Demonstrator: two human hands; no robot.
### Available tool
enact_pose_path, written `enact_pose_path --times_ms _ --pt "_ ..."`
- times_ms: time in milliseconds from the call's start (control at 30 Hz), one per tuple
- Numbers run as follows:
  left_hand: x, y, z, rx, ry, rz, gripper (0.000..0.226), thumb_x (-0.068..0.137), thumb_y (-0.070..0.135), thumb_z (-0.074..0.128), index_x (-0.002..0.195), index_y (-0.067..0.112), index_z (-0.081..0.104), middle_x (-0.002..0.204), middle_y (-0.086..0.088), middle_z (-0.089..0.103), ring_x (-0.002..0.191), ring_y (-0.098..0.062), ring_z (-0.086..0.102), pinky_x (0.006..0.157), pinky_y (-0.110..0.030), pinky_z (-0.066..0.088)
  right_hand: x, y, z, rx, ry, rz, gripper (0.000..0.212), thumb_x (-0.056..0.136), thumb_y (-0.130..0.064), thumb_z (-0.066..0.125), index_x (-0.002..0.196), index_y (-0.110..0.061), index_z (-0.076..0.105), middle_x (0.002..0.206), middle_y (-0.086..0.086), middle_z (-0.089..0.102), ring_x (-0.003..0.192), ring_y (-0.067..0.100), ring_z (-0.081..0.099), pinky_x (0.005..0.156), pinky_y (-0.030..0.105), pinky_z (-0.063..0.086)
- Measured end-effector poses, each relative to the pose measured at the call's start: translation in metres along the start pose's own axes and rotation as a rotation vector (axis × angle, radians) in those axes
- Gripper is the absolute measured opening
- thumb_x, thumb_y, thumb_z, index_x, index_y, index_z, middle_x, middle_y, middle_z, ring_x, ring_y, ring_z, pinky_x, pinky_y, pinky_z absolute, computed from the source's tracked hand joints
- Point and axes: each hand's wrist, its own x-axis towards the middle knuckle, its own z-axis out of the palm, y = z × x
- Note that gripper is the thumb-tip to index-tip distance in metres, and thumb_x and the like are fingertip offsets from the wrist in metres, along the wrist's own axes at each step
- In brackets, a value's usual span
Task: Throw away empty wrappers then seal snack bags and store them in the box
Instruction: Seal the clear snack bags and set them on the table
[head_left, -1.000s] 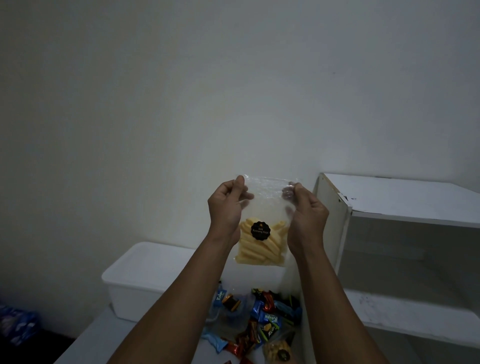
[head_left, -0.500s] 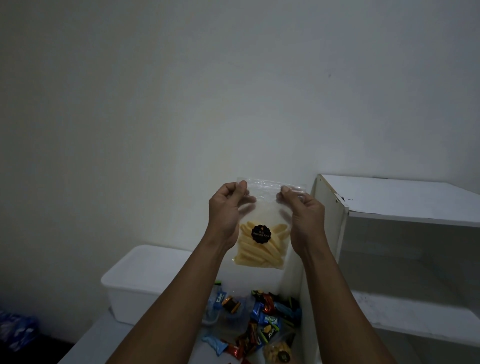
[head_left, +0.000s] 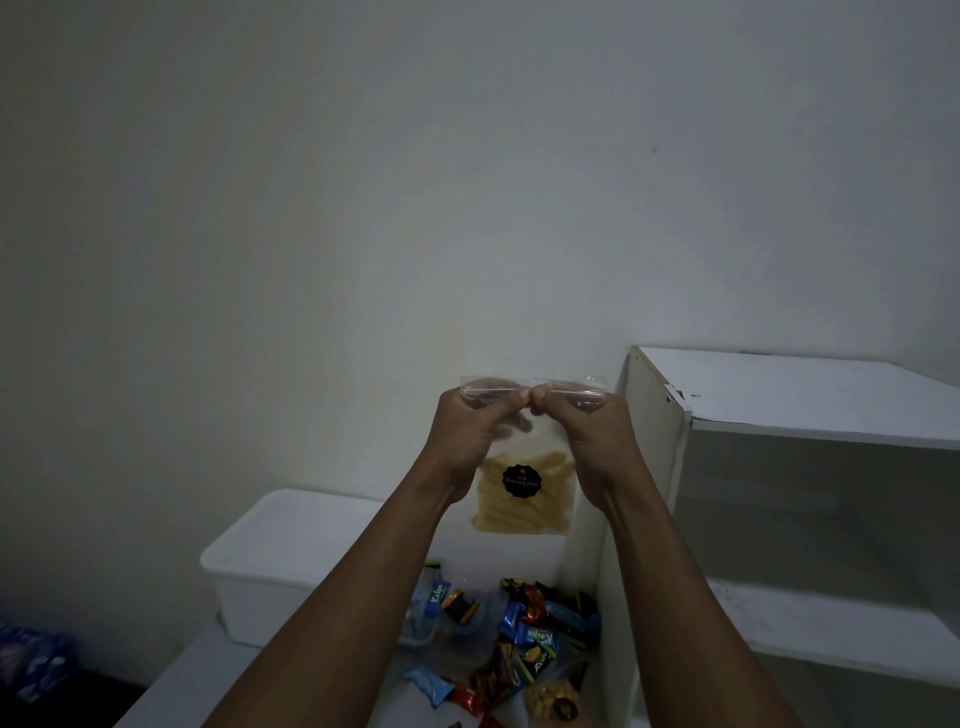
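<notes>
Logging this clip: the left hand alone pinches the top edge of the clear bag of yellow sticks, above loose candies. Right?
No: in the head view both the left hand and the right hand pinch the top edge of the clear bag, thumbs meeting mid-edge. The rest holds.

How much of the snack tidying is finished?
Little looks done. The left hand and right hand pinch the top of the clear snack bag, apparently sealing it. To do: storing it in the white box and sorting the wrapped snacks below.
</notes>
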Motion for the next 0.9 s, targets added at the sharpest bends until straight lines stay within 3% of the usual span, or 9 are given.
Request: enact_pose_path --times_ms 133,300,567,767,900 --pt "-0.001 -0.005 0.002 -0.014 0.051 0.017 0.009 0.086 0.017 0.071 0.08 0.019 0.076 0.078 -0.01 0.073 0.071 -0.024 0.064 0.081 -0.044 0.049 -0.002 0.003 0.007 -0.015 0.037 -0.004 0.02 0.086 -0.017 0.073 0.081 0.003 0.073 0.075 0.0 0.072 0.08 0.011 0.068 0.081 0.032 0.051" --pt "0.0 -0.007 0.003 -0.048 0.124 0.004 0.01 0.087 0.016 0.07 0.078 0.016 0.076 0.08 -0.01 0.073 0.07 -0.022 0.064 0.076 -0.039 0.046 -0.001 0.006 0.015 0.012 0.103 0.001 0.015 0.086 -0.013 0.072 0.085 0.001 0.076 0.075 0.003 0.072 0.074 0.004 0.067 0.07 0.014 0.05" --pt "-0.002 -0.015 -0.006 -0.068 0.187 -0.066 0.01 0.09 0.017 0.068 0.083 0.015 0.074 0.083 -0.002 0.075 0.069 -0.018 0.066 0.079 -0.038 0.048 0.0 0.024 0.015 0.214 0.294 0.136 0.013 0.085 -0.014 0.074 0.074 -0.006 0.073 0.077 0.004 0.07 0.082 0.015 0.065 0.082 0.036 0.051" --pt "-0.007 -0.046 -0.024 -0.091 0.121 -0.217 0.031 0.1 0.028 0.051 0.096 0.007 0.072 0.088 -0.004 0.074 0.069 -0.019 0.067 0.063 -0.032 0.049 -0.011 0.05 0.023 0.469 0.379 0.326 0.027 0.092 -0.012 0.06 0.069 -0.009 0.072 0.069 0.007 0.068 0.066 0.02 0.062 0.062 0.031 0.051" --pt "-0.014 -0.087 -0.046 -0.028 0.2 -0.361 0.048 0.102 0.045 0.041 0.099 0.008 0.072 0.09 -0.006 0.075 0.073 -0.023 0.07 0.069 -0.034 0.05 -0.026 0.093 0.026 0.27 0.374 0.374 0.024 0.095 -0.015 0.06 0.076 -0.012 0.075 0.072 0.003 0.071 0.073 0.018 0.064 0.071 0.035 0.05"
